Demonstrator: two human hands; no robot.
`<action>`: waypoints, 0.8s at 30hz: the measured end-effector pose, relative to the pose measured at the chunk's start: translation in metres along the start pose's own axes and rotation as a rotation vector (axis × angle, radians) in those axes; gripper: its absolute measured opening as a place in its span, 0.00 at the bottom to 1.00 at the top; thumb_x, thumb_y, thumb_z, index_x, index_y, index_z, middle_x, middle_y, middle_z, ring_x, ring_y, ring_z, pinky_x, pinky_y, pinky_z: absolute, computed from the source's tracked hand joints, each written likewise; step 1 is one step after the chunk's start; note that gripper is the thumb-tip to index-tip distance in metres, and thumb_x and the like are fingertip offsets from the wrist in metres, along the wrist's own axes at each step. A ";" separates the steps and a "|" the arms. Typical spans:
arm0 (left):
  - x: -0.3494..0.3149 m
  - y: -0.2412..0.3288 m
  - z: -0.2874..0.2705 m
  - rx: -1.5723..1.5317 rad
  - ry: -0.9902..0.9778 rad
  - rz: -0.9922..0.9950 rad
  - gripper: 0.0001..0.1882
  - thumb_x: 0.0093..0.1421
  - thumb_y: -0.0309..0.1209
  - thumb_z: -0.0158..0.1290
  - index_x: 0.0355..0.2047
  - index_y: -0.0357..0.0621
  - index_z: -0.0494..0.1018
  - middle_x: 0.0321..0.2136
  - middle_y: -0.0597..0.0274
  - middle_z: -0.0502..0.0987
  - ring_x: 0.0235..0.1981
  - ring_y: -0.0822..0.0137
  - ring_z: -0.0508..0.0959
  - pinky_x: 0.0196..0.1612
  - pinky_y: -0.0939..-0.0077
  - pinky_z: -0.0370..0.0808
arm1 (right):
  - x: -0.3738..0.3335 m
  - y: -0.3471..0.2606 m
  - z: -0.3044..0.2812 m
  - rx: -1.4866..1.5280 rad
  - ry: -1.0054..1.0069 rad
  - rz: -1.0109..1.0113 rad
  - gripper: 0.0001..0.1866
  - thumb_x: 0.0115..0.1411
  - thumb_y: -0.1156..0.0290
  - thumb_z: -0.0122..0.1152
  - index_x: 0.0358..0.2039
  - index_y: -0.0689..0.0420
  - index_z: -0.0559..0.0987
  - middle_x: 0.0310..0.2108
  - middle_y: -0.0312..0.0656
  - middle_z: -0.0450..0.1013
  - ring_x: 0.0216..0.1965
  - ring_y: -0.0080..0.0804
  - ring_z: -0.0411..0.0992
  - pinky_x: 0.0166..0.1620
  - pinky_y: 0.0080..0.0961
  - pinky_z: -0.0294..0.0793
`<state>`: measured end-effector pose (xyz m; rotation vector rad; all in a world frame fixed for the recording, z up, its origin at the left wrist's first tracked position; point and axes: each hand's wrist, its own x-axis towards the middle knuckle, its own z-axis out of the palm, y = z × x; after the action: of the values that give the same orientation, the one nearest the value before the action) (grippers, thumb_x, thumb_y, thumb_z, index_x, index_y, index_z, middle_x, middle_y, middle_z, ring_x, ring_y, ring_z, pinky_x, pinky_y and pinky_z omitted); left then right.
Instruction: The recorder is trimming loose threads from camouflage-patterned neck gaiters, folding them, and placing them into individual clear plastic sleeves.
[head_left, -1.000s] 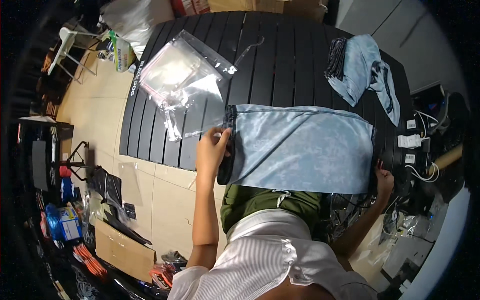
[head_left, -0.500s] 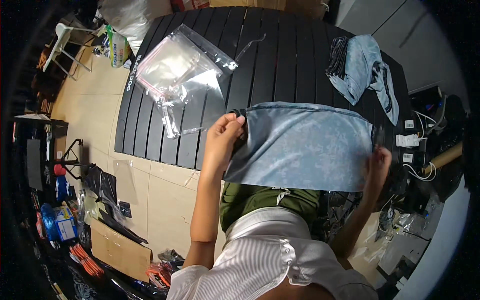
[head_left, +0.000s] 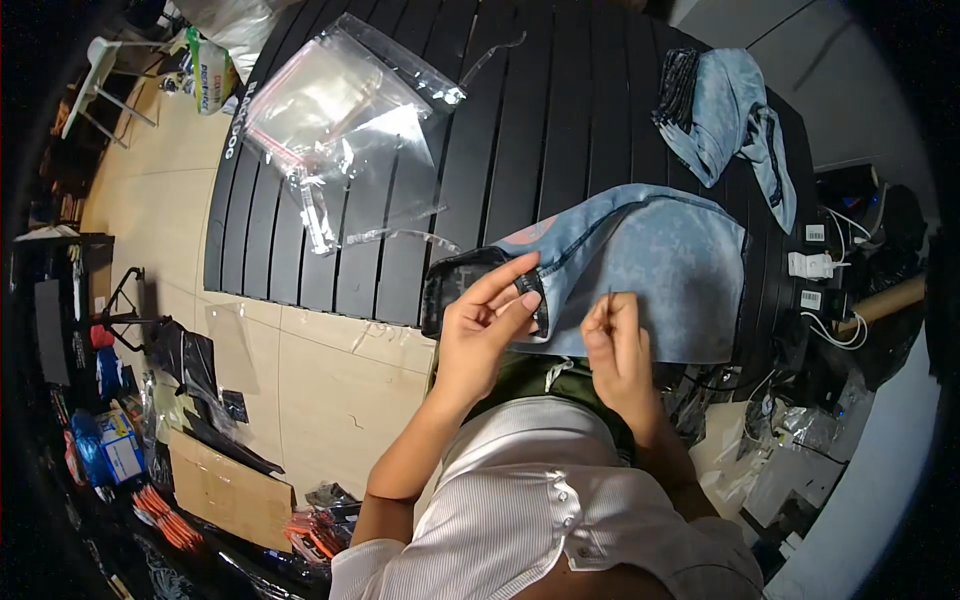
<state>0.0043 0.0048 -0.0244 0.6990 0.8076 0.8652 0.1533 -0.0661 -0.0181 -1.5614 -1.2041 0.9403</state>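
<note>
Near the blue cloth point(head_left: 685, 265), right hand point(head_left: 622, 350) loosely curled.

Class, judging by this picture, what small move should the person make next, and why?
Probably smooth the turned-back end of the blue cloth: it looks bunched beside the left hand, and the right hand is close by.

1. Your left hand point(head_left: 480, 335) and right hand point(head_left: 622, 350): two.
2. One black slatted worktop point(head_left: 570, 130) before you.
3. One mottled blue cloth point(head_left: 675, 270) by your left hand, plus one bundle of similar cloth point(head_left: 722, 110).
4. One pile of clear plastic bags point(head_left: 320, 100); you can't count its layers.
5. One white chair point(head_left: 98, 52) to your left.
</note>
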 end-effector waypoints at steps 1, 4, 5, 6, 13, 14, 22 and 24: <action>-0.001 0.001 0.002 -0.065 -0.001 -0.061 0.21 0.55 0.19 0.50 0.50 0.38 0.65 0.29 0.69 0.71 0.27 0.82 0.70 0.31 0.89 0.70 | -0.001 -0.006 -0.001 -0.105 -0.013 0.006 0.14 0.58 0.64 0.53 0.34 0.61 0.63 0.21 0.38 0.63 0.20 0.19 0.60 0.24 0.16 0.62; -0.003 0.005 0.010 -0.178 -0.022 -0.155 0.25 0.54 0.18 0.50 0.53 0.36 0.62 0.30 0.70 0.72 0.30 0.83 0.70 0.36 0.90 0.68 | -0.003 -0.012 -0.002 -0.254 -0.002 -0.014 0.15 0.54 0.66 0.59 0.33 0.62 0.66 0.19 0.39 0.65 0.19 0.20 0.62 0.23 0.18 0.63; -0.003 0.002 0.010 -0.191 -0.057 -0.137 0.26 0.54 0.17 0.49 0.54 0.36 0.60 0.32 0.68 0.73 0.31 0.82 0.71 0.38 0.89 0.67 | -0.002 -0.013 -0.002 -0.291 0.015 -0.046 0.15 0.52 0.67 0.61 0.33 0.62 0.67 0.17 0.39 0.66 0.18 0.21 0.63 0.22 0.19 0.63; -0.002 0.002 0.011 -0.202 -0.090 -0.118 0.27 0.54 0.16 0.48 0.55 0.36 0.59 0.34 0.65 0.74 0.33 0.81 0.72 0.40 0.89 0.67 | -0.002 -0.014 -0.002 -0.296 0.020 -0.042 0.15 0.52 0.67 0.61 0.33 0.62 0.67 0.17 0.39 0.66 0.18 0.21 0.63 0.22 0.19 0.63; -0.008 -0.004 0.020 -0.106 -0.162 -0.017 0.33 0.54 0.14 0.46 0.60 0.38 0.49 0.28 0.71 0.73 0.27 0.87 0.65 0.35 0.95 0.61 | 0.004 -0.019 0.001 -0.378 0.129 -0.058 0.15 0.52 0.65 0.61 0.24 0.62 0.66 0.14 0.44 0.65 0.13 0.30 0.62 0.18 0.22 0.62; -0.008 -0.004 0.022 -0.069 -0.143 0.011 0.34 0.54 0.13 0.46 0.60 0.38 0.48 0.28 0.71 0.73 0.27 0.88 0.64 0.34 0.95 0.61 | 0.004 -0.019 0.001 -0.392 0.142 -0.074 0.16 0.52 0.64 0.61 0.23 0.61 0.66 0.14 0.44 0.65 0.12 0.32 0.62 0.18 0.23 0.62; -0.010 -0.008 0.018 0.045 -0.182 0.069 0.34 0.53 0.12 0.44 0.60 0.39 0.47 0.29 0.70 0.75 0.28 0.89 0.65 0.34 0.95 0.62 | 0.004 -0.022 0.000 -0.388 0.131 -0.077 0.16 0.53 0.65 0.60 0.21 0.62 0.66 0.12 0.43 0.64 0.12 0.25 0.62 0.16 0.22 0.60; -0.011 -0.007 0.019 0.058 -0.174 0.068 0.34 0.53 0.12 0.44 0.60 0.39 0.47 0.29 0.69 0.75 0.28 0.88 0.66 0.35 0.95 0.62 | 0.004 -0.023 0.000 -0.377 0.135 -0.084 0.16 0.54 0.65 0.60 0.21 0.62 0.66 0.12 0.43 0.64 0.12 0.24 0.61 0.16 0.21 0.59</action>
<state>0.0187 -0.0121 -0.0165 0.8446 0.6578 0.8319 0.1480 -0.0604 0.0037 -1.8187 -1.3940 0.5636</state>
